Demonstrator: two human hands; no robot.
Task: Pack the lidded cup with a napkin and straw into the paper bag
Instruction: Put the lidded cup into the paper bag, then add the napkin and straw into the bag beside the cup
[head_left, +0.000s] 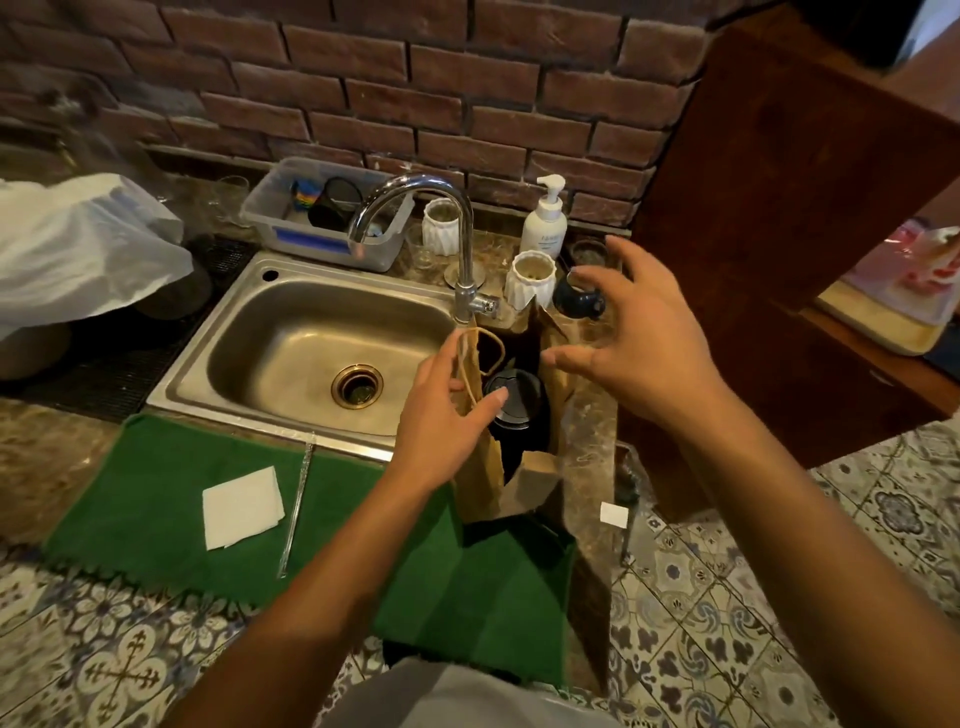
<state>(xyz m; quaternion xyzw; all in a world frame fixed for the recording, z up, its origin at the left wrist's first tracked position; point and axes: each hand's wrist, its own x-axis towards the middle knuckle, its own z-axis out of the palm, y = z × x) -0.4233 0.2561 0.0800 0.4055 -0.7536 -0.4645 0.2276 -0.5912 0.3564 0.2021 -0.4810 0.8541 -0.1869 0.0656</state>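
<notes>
A brown paper bag (535, 480) stands open on the green towel (156, 488) beside the sink. Inside it sits a dark cup with a black lid (514, 392). My left hand (447, 415) grips the bag's left wall and twine handle, thumb over the rim. Above the bag's right side hovers my right hand (628, 338), fingers spread and holding nothing. On the towel to the left lie a folded white napkin (241, 506) and a clear wrapped straw (297, 512).
A steel sink (291, 332) with a chrome tap (462, 244) lies behind the bag. White ribbed cups, a soap pump bottle (544, 218) and a dark mug (576, 296) crowd the back right. A wooden post (779, 208) stands at the right, a plastic tub (322, 213) behind the sink.
</notes>
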